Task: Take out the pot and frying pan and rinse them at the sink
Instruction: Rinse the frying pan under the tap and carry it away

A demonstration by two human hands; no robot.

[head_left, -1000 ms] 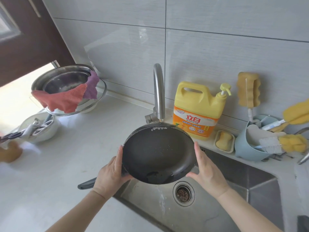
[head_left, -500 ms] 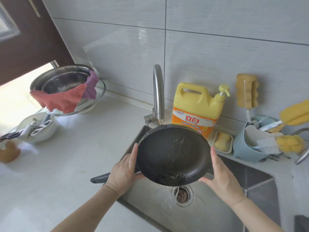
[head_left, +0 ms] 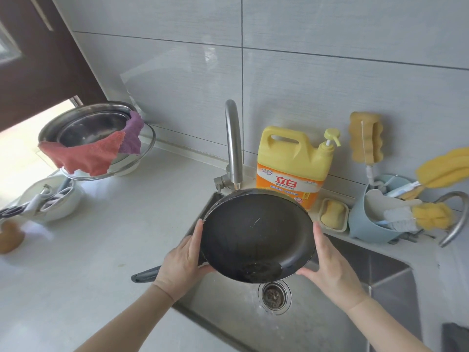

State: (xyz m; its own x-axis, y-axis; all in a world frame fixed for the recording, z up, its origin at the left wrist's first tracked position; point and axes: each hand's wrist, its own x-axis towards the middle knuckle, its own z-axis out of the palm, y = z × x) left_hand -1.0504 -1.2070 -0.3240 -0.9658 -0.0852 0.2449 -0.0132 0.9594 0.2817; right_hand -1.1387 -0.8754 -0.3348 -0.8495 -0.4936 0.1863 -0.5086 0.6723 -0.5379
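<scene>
- Head view is looking down on a frying pan (head_left: 256,237) being held tilted over the sink (head_left: 317,323), its dark inside facing the camera and its far rim sitting just below the spout of the tap (head_left: 233,141).
- Left hand (head_left: 181,265) is gripping the pan's left rim where the handle (head_left: 146,275) joins it — thumb lying up along the edge, the other fingers hidden behind the pan.
- Right hand (head_left: 332,270) is pressing against the right rim, thumb straight up along the edge and the palm cupping the outside; the rest of its fingers are out of sight.
- Handle is sticking out to the left over the pale surface (head_left: 101,250), past the left wrist.
- Water is pooling in the lowest part of the pan, directly above the drain (head_left: 274,297).
- Yellow detergent bottle (head_left: 294,161) is standing behind the pan against the tiled wall, with a soap dish (head_left: 333,217) just to its right.
- Blue holder (head_left: 368,224) further right is carrying brushes and yellow sponges.
- Steel pot (head_left: 88,125) is sitting on the surface at the far left, well apart from the sink, with a red cloth (head_left: 86,154) and a purple cloth (head_left: 132,135) draped over its rim.
- White bowl (head_left: 50,201) holding utensils is standing in front of the pot.
</scene>
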